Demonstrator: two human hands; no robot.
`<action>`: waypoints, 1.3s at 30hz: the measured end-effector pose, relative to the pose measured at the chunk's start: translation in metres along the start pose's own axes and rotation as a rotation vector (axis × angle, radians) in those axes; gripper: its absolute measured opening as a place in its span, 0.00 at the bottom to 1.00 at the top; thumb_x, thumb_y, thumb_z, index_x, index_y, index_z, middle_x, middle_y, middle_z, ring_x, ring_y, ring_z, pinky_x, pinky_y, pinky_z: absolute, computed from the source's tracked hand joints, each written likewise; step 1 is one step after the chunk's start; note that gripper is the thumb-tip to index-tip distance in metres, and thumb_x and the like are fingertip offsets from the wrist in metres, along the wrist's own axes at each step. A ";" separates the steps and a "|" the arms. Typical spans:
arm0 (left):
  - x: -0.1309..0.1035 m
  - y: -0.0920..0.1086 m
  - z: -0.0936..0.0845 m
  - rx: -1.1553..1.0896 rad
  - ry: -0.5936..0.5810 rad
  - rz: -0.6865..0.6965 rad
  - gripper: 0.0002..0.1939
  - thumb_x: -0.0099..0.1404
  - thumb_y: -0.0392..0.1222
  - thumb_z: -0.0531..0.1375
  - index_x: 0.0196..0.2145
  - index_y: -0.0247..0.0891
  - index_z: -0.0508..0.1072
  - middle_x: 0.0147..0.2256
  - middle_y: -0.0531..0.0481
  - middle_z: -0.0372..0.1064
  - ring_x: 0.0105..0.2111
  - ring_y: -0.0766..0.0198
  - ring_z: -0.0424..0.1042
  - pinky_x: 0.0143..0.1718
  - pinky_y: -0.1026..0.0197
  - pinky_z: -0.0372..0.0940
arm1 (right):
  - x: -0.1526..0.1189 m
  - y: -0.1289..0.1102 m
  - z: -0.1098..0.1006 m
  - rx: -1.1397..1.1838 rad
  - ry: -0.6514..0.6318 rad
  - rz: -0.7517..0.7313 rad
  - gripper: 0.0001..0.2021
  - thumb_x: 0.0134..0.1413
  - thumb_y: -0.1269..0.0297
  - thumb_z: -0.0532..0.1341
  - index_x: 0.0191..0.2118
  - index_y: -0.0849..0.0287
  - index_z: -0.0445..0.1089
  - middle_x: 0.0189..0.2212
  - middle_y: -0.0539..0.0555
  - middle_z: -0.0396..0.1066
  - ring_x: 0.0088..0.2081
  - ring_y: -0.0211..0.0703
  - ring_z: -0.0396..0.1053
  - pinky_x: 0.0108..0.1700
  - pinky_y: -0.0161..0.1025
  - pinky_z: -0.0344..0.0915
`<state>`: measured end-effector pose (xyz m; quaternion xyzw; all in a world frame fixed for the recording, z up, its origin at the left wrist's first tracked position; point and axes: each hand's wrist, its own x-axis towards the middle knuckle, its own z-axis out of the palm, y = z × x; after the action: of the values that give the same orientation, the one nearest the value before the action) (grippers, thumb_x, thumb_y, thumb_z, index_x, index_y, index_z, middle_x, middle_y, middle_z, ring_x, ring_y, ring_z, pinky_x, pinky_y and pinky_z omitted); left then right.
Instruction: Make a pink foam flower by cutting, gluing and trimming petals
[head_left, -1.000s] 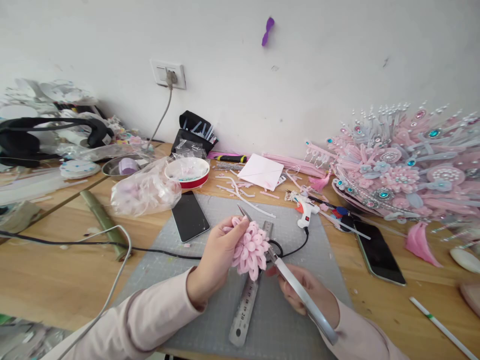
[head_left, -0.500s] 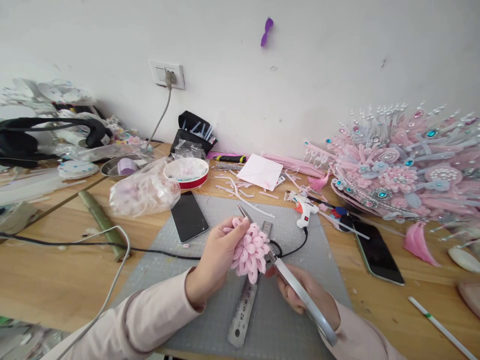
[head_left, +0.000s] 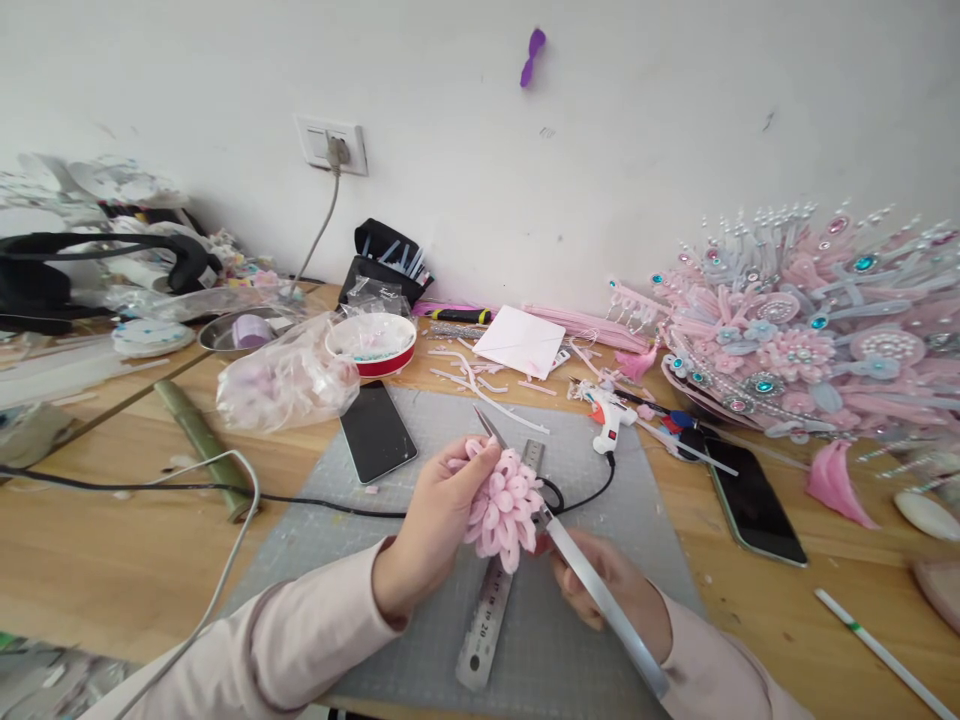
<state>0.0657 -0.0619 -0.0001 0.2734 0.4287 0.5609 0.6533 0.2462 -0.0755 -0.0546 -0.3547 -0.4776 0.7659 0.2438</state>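
Observation:
A fluffy pink flower [head_left: 504, 508] made of many looped petals is pinched in my left hand [head_left: 439, 515], the thumb on its upper left. My right hand [head_left: 611, 590] is closed around scissors [head_left: 592, 585], just right of the flower. The scissor blades pass behind the flower, and their tip shows above it. Below the flower a steel ruler [head_left: 482, 630] lies on the grey cutting mat [head_left: 375, 610].
A white glue gun [head_left: 611, 425] with a black cable lies right of the mat's top. Phones [head_left: 377, 433] [head_left: 757, 505] lie on both sides. A bejewelled pink headpiece [head_left: 795, 340] fills the right; a red-rimmed bowl [head_left: 390, 368] and plastic bag [head_left: 281, 385] stand back left.
The flower has shifted very slightly right and down. My right hand and the scissors' handle have moved a little to the left.

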 end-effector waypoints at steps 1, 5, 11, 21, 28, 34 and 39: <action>0.000 0.000 0.000 -0.003 0.000 -0.005 0.13 0.51 0.47 0.63 0.22 0.36 0.65 0.20 0.57 0.65 0.20 0.72 0.64 0.21 0.71 0.59 | 0.000 0.001 -0.001 0.002 -0.009 0.000 0.24 0.37 0.46 0.65 0.34 0.62 0.64 0.14 0.39 0.49 0.14 0.24 0.40 0.14 0.29 0.35; 0.000 0.001 0.000 -0.022 -0.006 -0.006 0.13 0.51 0.47 0.63 0.22 0.36 0.66 0.20 0.57 0.65 0.20 0.72 0.65 0.21 0.71 0.60 | 0.001 0.002 -0.003 -0.049 0.024 0.033 0.24 0.37 0.46 0.65 0.34 0.62 0.65 0.14 0.39 0.50 0.13 0.23 0.40 0.13 0.28 0.37; 0.003 0.002 -0.002 -0.021 -0.016 -0.024 0.12 0.51 0.46 0.63 0.23 0.36 0.67 0.20 0.55 0.66 0.19 0.71 0.66 0.20 0.70 0.61 | -0.002 -0.009 0.000 -0.043 -0.012 0.053 0.32 0.33 0.39 0.63 0.37 0.63 0.64 0.16 0.39 0.49 0.13 0.22 0.39 0.12 0.27 0.38; 0.009 0.003 -0.007 0.056 -0.074 -0.079 0.12 0.54 0.48 0.61 0.24 0.36 0.67 0.22 0.52 0.68 0.22 0.66 0.70 0.23 0.66 0.63 | -0.003 -0.013 -0.018 0.083 -0.187 0.071 0.32 0.34 0.41 0.64 0.41 0.62 0.66 0.20 0.40 0.47 0.14 0.22 0.37 0.12 0.25 0.35; 0.009 0.004 -0.008 0.072 -0.062 -0.061 0.13 0.51 0.49 0.63 0.23 0.36 0.68 0.21 0.52 0.69 0.21 0.67 0.69 0.22 0.67 0.62 | -0.001 -0.009 -0.021 0.030 -0.245 0.032 0.35 0.35 0.39 0.63 0.44 0.63 0.64 0.20 0.39 0.46 0.14 0.22 0.36 0.11 0.24 0.36; 0.011 0.005 -0.009 0.066 -0.082 -0.082 0.11 0.52 0.46 0.62 0.24 0.36 0.68 0.21 0.52 0.70 0.21 0.66 0.70 0.23 0.66 0.63 | -0.002 -0.013 -0.022 0.000 -0.209 0.020 0.34 0.33 0.41 0.65 0.42 0.64 0.65 0.19 0.40 0.48 0.14 0.22 0.37 0.10 0.25 0.39; 0.013 0.006 -0.011 0.099 -0.122 -0.089 0.12 0.51 0.47 0.64 0.24 0.35 0.69 0.21 0.50 0.70 0.21 0.65 0.70 0.23 0.65 0.63 | -0.003 -0.006 -0.029 0.030 -0.162 0.027 0.31 0.36 0.45 0.65 0.43 0.65 0.66 0.17 0.39 0.52 0.11 0.21 0.39 0.10 0.25 0.40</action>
<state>0.0529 -0.0489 -0.0036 0.3197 0.4273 0.4917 0.6881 0.2711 -0.0588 -0.0569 -0.2943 -0.4796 0.8023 0.1993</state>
